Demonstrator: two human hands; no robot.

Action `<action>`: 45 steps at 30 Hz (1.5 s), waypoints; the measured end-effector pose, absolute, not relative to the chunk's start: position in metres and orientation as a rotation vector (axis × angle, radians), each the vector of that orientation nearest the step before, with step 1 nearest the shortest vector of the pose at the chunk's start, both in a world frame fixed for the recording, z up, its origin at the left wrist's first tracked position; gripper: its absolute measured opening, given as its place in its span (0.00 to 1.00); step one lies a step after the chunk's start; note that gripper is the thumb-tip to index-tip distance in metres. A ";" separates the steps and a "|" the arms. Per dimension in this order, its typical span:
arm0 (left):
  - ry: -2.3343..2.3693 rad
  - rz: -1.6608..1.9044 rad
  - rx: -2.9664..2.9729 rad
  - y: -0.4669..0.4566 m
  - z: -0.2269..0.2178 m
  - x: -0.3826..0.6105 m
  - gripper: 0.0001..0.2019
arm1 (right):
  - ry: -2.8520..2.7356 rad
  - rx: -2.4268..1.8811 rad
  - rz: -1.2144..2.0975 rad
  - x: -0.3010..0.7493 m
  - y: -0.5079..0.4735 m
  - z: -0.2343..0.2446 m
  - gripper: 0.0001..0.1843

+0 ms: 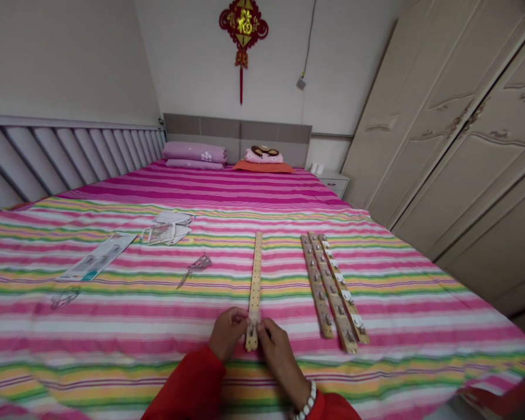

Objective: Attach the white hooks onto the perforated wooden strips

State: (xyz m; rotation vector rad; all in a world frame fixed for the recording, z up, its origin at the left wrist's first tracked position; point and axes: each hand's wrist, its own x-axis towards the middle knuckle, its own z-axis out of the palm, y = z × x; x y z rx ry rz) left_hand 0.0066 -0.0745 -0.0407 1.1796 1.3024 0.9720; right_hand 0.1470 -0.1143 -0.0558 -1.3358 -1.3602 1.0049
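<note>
A pale yellow strip with rows of small holes (pixel 256 274) lies lengthwise on the striped bedding, pointing away from me. On its near end sits a clear adhesive hook (pixel 251 330) with a small metal hook in its middle. My left hand (pixel 228 332) pinches the patch's left edge with thumb and fingertips. From the right, my right hand (pixel 276 345) closes its fingertips on the opposite edge. Whether the patch is fully stuck down cannot be seen. To the right lie three similar strips (pixel 330 286), each lined with several hooks, those on the rightmost having white pads.
Scissors (pixel 196 267) lie left of the strip. Farther left are a hook package (pixel 98 256), torn packaging (pixel 168 226) and a crumpled clear piece (pixel 65 297). Folded bedding (pixel 195 153) lies at the headboard; a wardrobe (pixel 459 128) stands on the right.
</note>
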 end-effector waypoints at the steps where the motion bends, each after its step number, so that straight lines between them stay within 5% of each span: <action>1: 1.305 0.969 1.173 -0.074 -0.041 0.007 0.12 | -1.364 -1.338 1.002 0.147 -0.114 -0.057 0.18; 22: 1.331 0.837 1.123 -0.068 -0.038 0.002 0.12 | -1.361 -1.415 1.026 0.150 -0.113 -0.059 0.18; 30: 1.340 0.541 1.271 -0.045 -0.023 0.000 0.13 | -1.057 -1.381 1.435 0.154 -0.109 -0.066 0.17; 45: 1.331 0.397 1.461 -0.033 -0.017 0.011 0.17 | -1.154 -1.764 1.046 0.140 -0.104 -0.055 0.20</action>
